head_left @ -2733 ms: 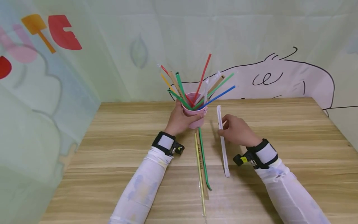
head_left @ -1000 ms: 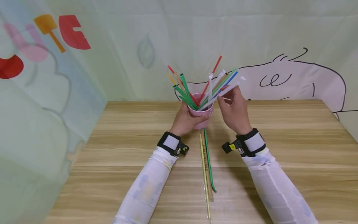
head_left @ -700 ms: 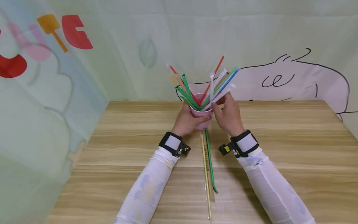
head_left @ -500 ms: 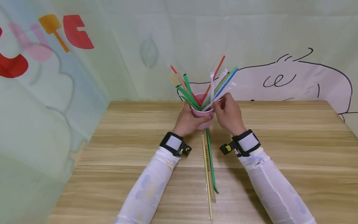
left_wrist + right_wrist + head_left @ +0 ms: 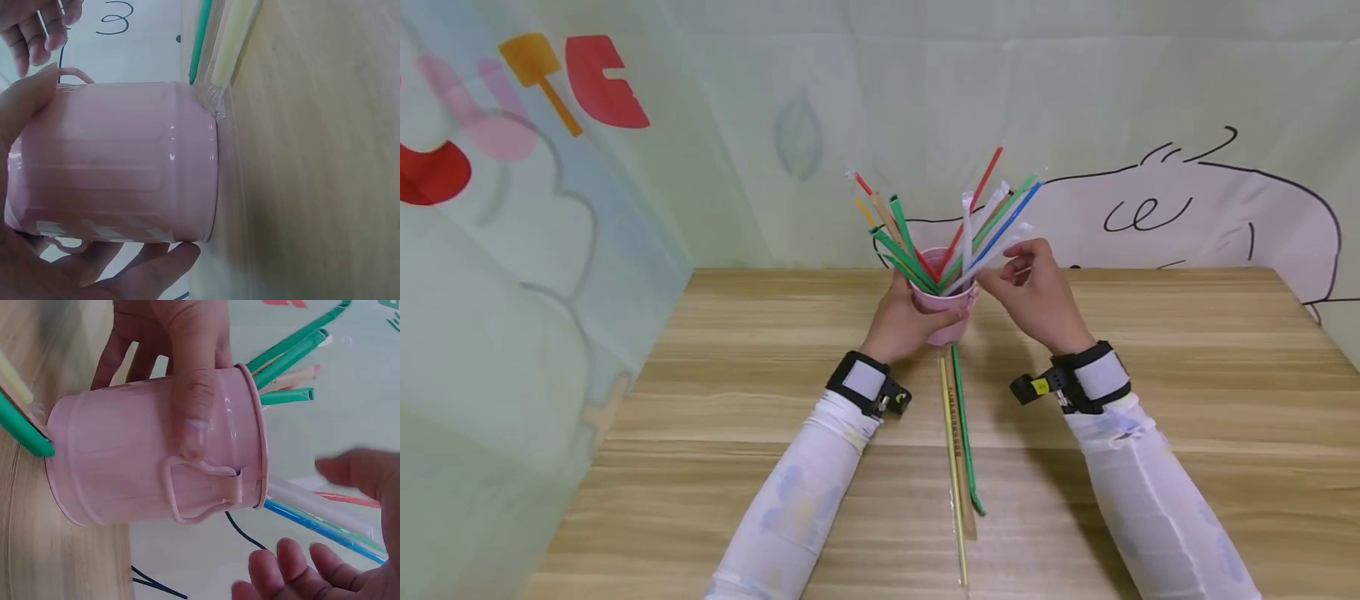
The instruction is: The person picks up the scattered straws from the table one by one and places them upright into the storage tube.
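Note:
A pink bucket (image 5: 947, 336) with small side handles stands upright on the table, full of straws in green, red, brown, blue and white. My left hand (image 5: 897, 323) grips its left side, the thumb (image 5: 194, 406) lying across the front wall in the right wrist view. A white paper-wrapped straw (image 5: 991, 255) leans in the bucket toward the right. Beside that straw is my right hand (image 5: 1039, 290), its thumb and fingers (image 5: 290, 559) parted and holding nothing.
On the wooden table (image 5: 760, 367), a yellow straw (image 5: 952, 467), a brown wrapped straw (image 5: 967, 500) and a green straw (image 5: 965, 433) lie side by side in front of the bucket. A printed cloth backdrop (image 5: 910, 100) hangs behind.
My right hand took the white straw from the table and put it in the bucket, then let go and drew back slightly right. My left hand keeps its grip on the bucket.

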